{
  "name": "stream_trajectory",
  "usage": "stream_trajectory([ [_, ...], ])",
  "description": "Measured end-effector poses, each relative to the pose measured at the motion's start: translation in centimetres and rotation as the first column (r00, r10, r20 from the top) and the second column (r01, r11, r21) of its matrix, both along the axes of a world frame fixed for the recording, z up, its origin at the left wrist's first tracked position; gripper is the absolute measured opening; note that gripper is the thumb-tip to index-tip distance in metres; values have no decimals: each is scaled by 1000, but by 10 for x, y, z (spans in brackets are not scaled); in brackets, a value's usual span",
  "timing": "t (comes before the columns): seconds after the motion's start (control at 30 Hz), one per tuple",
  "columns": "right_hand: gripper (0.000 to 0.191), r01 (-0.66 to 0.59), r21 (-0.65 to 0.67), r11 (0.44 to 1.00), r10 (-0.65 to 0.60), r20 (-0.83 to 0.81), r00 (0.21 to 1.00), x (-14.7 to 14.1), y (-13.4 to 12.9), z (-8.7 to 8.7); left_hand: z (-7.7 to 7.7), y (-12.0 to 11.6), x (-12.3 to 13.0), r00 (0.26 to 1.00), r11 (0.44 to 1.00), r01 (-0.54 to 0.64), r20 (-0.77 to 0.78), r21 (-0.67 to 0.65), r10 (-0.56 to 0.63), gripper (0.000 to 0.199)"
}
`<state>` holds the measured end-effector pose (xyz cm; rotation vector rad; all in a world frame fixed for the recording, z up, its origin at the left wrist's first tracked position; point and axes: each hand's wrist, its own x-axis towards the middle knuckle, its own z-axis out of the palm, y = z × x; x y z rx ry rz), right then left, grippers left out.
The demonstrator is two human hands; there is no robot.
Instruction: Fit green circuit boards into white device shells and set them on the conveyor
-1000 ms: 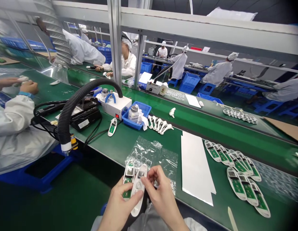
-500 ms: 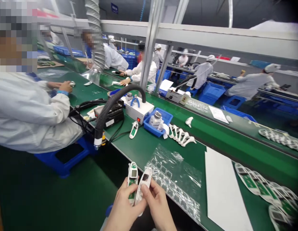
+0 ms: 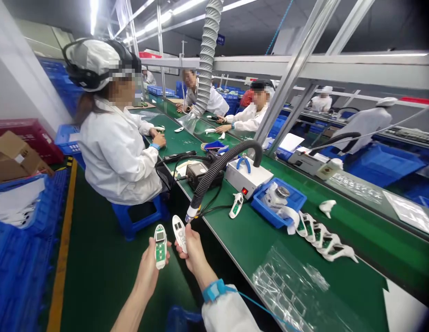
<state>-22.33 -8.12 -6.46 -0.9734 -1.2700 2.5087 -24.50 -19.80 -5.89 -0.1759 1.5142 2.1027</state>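
My left hand (image 3: pixel 148 269) holds a white device half with a green circuit board and small display (image 3: pixel 160 246), face up. My right hand (image 3: pixel 193 246) grips a white device cover shell (image 3: pixel 179 233) by its lower end; a blue wrist strap (image 3: pixel 214 290) circles that wrist. Both parts are held out over the aisle floor, left of the green conveyor table (image 3: pixel 256 230), close to the tip of a black fume hose (image 3: pixel 214 173).
A seated person in a white coat (image 3: pixel 114 147) works just ahead. On the table lie a white box with blue pliers (image 3: pixel 247 173), a blue tray (image 3: pixel 280 203), a row of white shells (image 3: pixel 321 237), one loose device (image 3: pixel 236 205) and a clear plastic bag (image 3: pixel 290 286). Blue crates (image 3: pixel 17 240) stand left.
My view has swung left and up. Both hands have moved off the table edge out over the aisle, and the two parts, earlier held together, are now apart, one in each hand.
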Motion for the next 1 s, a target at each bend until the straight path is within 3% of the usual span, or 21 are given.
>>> stream_trajectory([
  [0.17, 57, 67, 14, 998, -67, -24, 997, 27, 15, 2, -6, 44, 0, 994, 990, 82, 61, 111, -89, 55],
  [0.27, 58, 100, 35, 994, -98, -42, 994, 33, 21, 6, -4, 56, 3, 989, 982, 105, 90, 159, -120, 55],
  [0.47, 54, 59, 29, 998, -58, -33, 998, 10, 2, 7, -1, 35, -6, 990, 988, 8, 135, 152, -29, 50],
  [0.6, 53, 38, 19, 999, -37, -20, 999, 13, -9, 4, -3, 23, -1, 989, 990, 1, 148, 139, -22, 46],
  [0.83, 60, 113, 21, 993, -112, -20, 993, 64, 6, -4, -17, 44, 7, 986, 990, 92, 127, 104, -105, 48],
  [1.0, 51, 156, -146, 977, -177, -141, 974, 122, 9, 10, -7, 44, 25, 970, 974, 195, 124, 119, -209, 47],
])
